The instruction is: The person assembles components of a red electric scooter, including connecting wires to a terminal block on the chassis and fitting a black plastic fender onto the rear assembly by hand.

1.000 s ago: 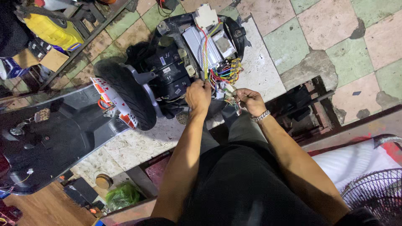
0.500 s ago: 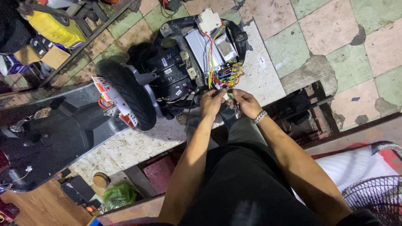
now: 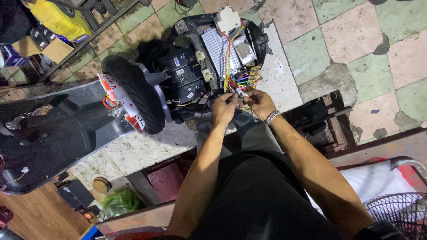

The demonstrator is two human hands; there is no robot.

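While pinched between both fingers point(image 3: 235, 98), wires point(image 3: 238, 84) meet.

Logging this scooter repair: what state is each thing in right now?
Black scooter body: lying on its side, casing open.
Silver ribbed controller box: exposed.
Bundle of coloured wires: loose, spilling out.
Left hand: pinching wires.
Right hand: pinching wires.
Black rubber tyre: mounted.
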